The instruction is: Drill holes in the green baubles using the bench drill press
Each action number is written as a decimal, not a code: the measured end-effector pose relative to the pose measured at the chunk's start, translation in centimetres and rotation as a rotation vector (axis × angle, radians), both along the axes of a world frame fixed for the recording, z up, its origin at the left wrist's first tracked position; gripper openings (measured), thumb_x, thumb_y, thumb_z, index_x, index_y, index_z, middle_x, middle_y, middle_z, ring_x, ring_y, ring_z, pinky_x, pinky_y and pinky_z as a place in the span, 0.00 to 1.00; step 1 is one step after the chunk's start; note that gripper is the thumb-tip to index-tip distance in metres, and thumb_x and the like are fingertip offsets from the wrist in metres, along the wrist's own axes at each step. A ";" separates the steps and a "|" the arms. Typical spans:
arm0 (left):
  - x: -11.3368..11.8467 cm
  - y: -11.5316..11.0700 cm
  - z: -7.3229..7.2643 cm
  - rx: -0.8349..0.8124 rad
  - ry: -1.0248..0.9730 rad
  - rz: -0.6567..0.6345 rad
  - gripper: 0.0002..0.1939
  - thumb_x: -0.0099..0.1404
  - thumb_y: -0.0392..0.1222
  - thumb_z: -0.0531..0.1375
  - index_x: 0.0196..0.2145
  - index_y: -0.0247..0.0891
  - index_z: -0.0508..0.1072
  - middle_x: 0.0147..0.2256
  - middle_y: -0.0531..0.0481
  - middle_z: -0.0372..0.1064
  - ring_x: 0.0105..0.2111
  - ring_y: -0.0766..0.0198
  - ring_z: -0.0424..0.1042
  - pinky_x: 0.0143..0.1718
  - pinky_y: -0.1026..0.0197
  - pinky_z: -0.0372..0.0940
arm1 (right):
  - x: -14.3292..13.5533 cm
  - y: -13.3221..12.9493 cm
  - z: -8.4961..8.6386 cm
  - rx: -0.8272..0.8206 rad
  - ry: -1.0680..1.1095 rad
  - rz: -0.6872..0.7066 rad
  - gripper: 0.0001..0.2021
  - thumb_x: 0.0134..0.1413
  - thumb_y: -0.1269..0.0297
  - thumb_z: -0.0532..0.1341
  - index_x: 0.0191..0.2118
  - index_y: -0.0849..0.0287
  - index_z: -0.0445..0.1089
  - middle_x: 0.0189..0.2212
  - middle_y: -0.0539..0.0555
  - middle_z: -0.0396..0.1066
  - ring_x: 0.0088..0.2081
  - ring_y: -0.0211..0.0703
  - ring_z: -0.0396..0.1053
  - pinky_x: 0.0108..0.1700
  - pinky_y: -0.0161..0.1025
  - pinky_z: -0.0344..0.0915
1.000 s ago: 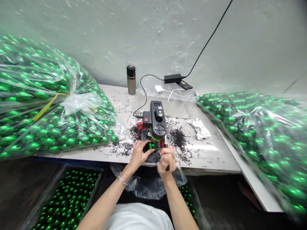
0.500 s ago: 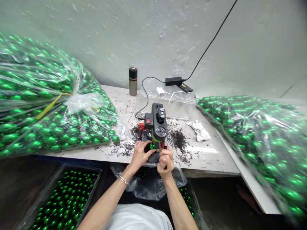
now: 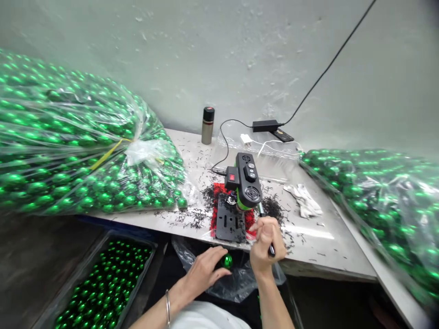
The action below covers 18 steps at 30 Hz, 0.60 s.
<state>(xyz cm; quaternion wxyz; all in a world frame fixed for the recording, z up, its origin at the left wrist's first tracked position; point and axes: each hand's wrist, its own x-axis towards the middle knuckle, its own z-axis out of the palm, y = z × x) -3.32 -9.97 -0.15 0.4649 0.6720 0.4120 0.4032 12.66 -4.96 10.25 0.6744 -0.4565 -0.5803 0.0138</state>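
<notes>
My left hand point(image 3: 208, 267) is over the plastic bag point(image 3: 236, 285) at the table's front edge, with thumb and fingers apart. A shiny green ball point(image 3: 227, 261) is at its fingertips, seemingly loose; whether they touch is hard to see. My right hand point(image 3: 267, 242) is closed around the black-gripped lever point(image 3: 271, 250) of a small black and green bench machine point(image 3: 248, 180). Below the machine's head is a slotted black base plate point(image 3: 230, 224) on a red mat point(image 3: 213, 219), with no ball visible on it.
Small black pieces point(image 3: 272, 208) are strewn around the machine. Big clear bags of green balls flank it, one at left point(image 3: 68, 155) and one at right point(image 3: 384, 210). A bin of green balls point(image 3: 106, 278) stands low at left. Behind are a thermos point(image 3: 207, 125), a power adapter point(image 3: 265, 125) and white gloves point(image 3: 305, 201).
My left hand has moved from under the machine's head, back toward me and down, with the green ball. My right hand stays on the lever. The view has shifted left.
</notes>
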 end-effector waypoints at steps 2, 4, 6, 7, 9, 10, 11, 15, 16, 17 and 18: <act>-0.7 0.5 -0.1 0.031 0.044 0.048 0.16 0.59 0.44 0.69 0.46 0.45 0.79 0.44 0.41 0.78 0.46 0.48 0.76 0.52 0.50 0.69 | -0.2 0.1 -0.6 0.017 0.023 0.005 0.17 0.65 0.71 0.51 0.23 0.56 0.57 0.22 0.49 0.61 0.25 0.37 0.63 0.28 0.39 0.57; -1.6 2.8 0.9 0.085 0.058 0.170 0.08 0.62 0.42 0.67 0.40 0.43 0.80 0.39 0.41 0.78 0.41 0.50 0.76 0.50 0.50 0.69 | -0.3 0.2 -0.9 0.039 0.041 0.019 0.17 0.65 0.71 0.52 0.22 0.56 0.57 0.22 0.48 0.61 0.25 0.37 0.63 0.28 0.39 0.57; -3.0 6.4 2.6 0.150 0.057 0.357 0.04 0.64 0.39 0.64 0.36 0.43 0.79 0.38 0.41 0.77 0.41 0.51 0.75 0.52 0.50 0.67 | -0.2 0.3 -1.0 0.049 0.056 0.024 0.18 0.65 0.71 0.52 0.22 0.56 0.56 0.22 0.48 0.61 0.25 0.37 0.63 0.28 0.38 0.57; -3.9 8.5 3.6 0.172 0.058 0.447 0.04 0.64 0.37 0.63 0.36 0.43 0.79 0.39 0.41 0.76 0.43 0.51 0.73 0.54 0.50 0.65 | -0.2 0.3 -1.1 0.048 0.061 0.024 0.18 0.65 0.71 0.52 0.22 0.56 0.56 0.22 0.48 0.61 0.25 0.37 0.63 0.27 0.38 0.58; -5.8 12.5 5.4 0.187 0.127 0.581 0.05 0.62 0.32 0.62 0.32 0.41 0.76 0.39 0.42 0.74 0.45 0.51 0.71 0.57 0.50 0.62 | -0.2 0.3 -1.0 0.041 0.061 0.021 0.17 0.65 0.71 0.52 0.22 0.57 0.56 0.22 0.49 0.61 0.25 0.38 0.64 0.27 0.38 0.58; -6.7 14.3 6.1 0.181 0.232 0.622 0.07 0.61 0.29 0.61 0.30 0.40 0.75 0.39 0.42 0.73 0.47 0.50 0.70 0.58 0.50 0.61 | -0.2 0.3 -1.0 0.038 0.056 0.017 0.17 0.65 0.71 0.52 0.22 0.57 0.56 0.22 0.49 0.61 0.25 0.38 0.64 0.27 0.38 0.58; -7.6 15.8 6.6 0.159 0.356 0.639 0.08 0.60 0.26 0.60 0.29 0.39 0.72 0.38 0.43 0.72 0.48 0.50 0.69 0.58 0.51 0.61 | -0.2 0.3 -1.0 0.039 0.051 0.013 0.17 0.65 0.71 0.52 0.22 0.57 0.56 0.22 0.49 0.61 0.25 0.37 0.64 0.28 0.38 0.58; -9.3 19.7 7.3 0.109 0.462 0.617 0.11 0.59 0.20 0.57 0.31 0.34 0.70 0.33 0.48 0.68 0.50 0.52 0.68 0.57 0.55 0.59 | -0.3 0.3 -1.1 0.040 0.047 0.009 0.18 0.65 0.71 0.51 0.22 0.57 0.56 0.22 0.48 0.61 0.25 0.37 0.64 0.28 0.38 0.58; -9.4 20.2 7.4 0.095 0.482 0.604 0.11 0.59 0.20 0.56 0.32 0.33 0.70 0.33 0.48 0.68 0.50 0.53 0.68 0.57 0.55 0.59 | -0.3 0.3 -1.1 0.044 0.048 0.011 0.18 0.65 0.71 0.51 0.22 0.57 0.56 0.22 0.48 0.61 0.25 0.36 0.63 0.27 0.37 0.58; -9.3 20.5 7.4 0.078 0.502 0.593 0.10 0.59 0.21 0.56 0.33 0.33 0.70 0.33 0.49 0.68 0.49 0.54 0.69 0.56 0.55 0.59 | -0.3 0.3 -1.1 0.044 0.047 0.013 0.18 0.65 0.72 0.51 0.22 0.57 0.57 0.22 0.48 0.61 0.25 0.36 0.63 0.28 0.37 0.58; -9.3 20.8 7.5 0.060 0.520 0.582 0.10 0.59 0.21 0.56 0.33 0.32 0.70 0.33 0.48 0.69 0.48 0.54 0.70 0.55 0.55 0.60 | -0.3 0.3 -1.2 0.047 0.045 0.013 0.18 0.65 0.72 0.51 0.22 0.57 0.57 0.23 0.48 0.61 0.25 0.36 0.63 0.28 0.37 0.58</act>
